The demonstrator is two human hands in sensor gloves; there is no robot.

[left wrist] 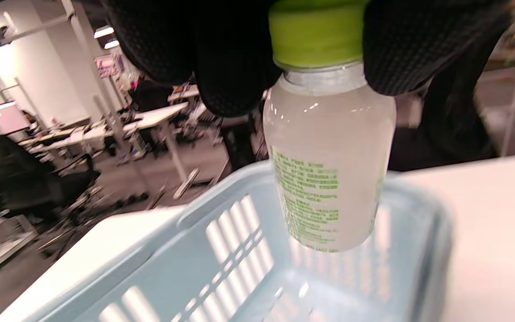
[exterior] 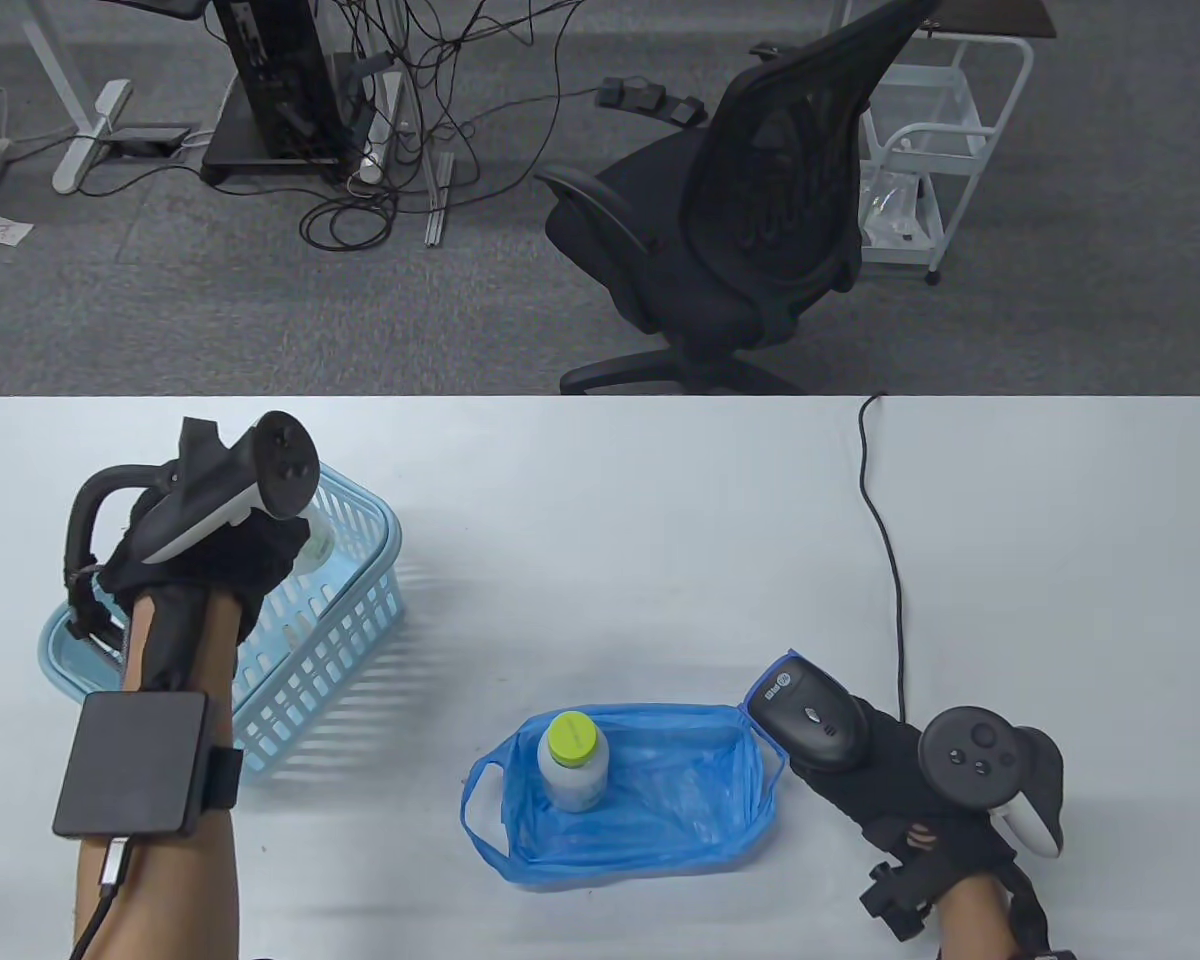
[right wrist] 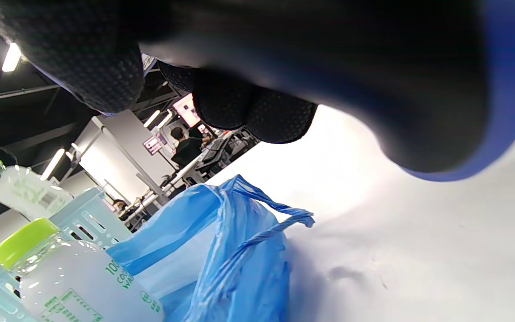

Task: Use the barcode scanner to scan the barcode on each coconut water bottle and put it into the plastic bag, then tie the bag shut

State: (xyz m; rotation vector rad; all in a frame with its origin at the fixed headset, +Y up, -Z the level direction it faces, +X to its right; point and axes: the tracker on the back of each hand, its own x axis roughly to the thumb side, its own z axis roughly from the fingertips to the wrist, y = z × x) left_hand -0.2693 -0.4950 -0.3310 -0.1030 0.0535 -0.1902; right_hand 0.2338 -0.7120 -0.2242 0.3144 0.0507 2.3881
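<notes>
Overhead, a pale table [exterior: 610, 520] fronts grey carpet and an office chair [exterior: 750, 220].
The left hand [exterior: 210, 560] is over the blue basket [exterior: 360, 590]; the right hand [exterior: 880, 770] grips the barcode scanner [exterior: 810, 715] beside the plastic bag [exterior: 650, 790], where one bottle [exterior: 572, 762] stands. From the left wrist, fingertips [left wrist: 235, 67] pinch the held bottle [left wrist: 329, 161] by its green cap above the basket [left wrist: 221, 250]. From the right wrist, curled fingers [right wrist: 257, 112] hang above the bag [right wrist: 221, 241].

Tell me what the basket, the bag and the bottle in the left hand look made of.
Basket: rigid moulded plastic, pale blue, slotted walls, slight sheen.
Bag: thin plastic film, translucent blue, creased, with twisted handles.
Bottle: clear, glossy, probably plastic; cloudy liquid shows through, highlights on its shoulder; matte green cap, likely plastic. The left hand grips it at the cap.
</notes>
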